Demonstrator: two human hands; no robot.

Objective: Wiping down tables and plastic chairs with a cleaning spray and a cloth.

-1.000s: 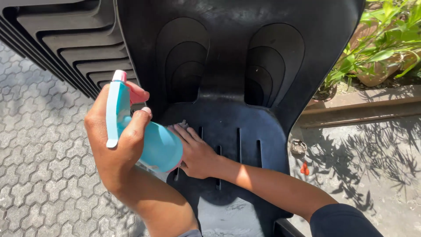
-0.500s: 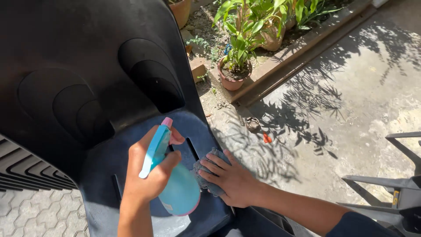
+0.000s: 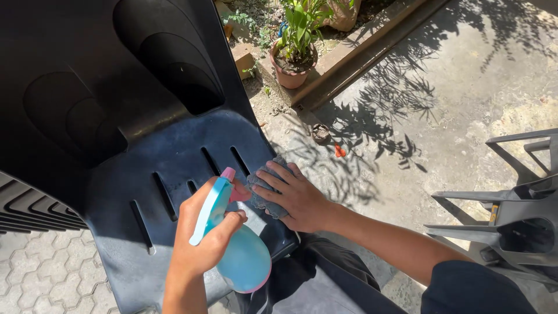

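Pressing a grey cloth at the chair seat's right edge, right hand lies flat; left hand clasps a spray bottle, its base partly hidden.

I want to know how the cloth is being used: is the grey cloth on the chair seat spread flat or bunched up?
Bunched up. The grey cloth shows folds and sits crumpled under the right hand near the chair seat edge.

Outdoor home patio: paved ground, potted plant.

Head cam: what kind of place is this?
Likely an outdoor patio or yard beside a garden bed: sunlit concrete ground, hexagonal paving blocks, a potted plant and plastic chair.
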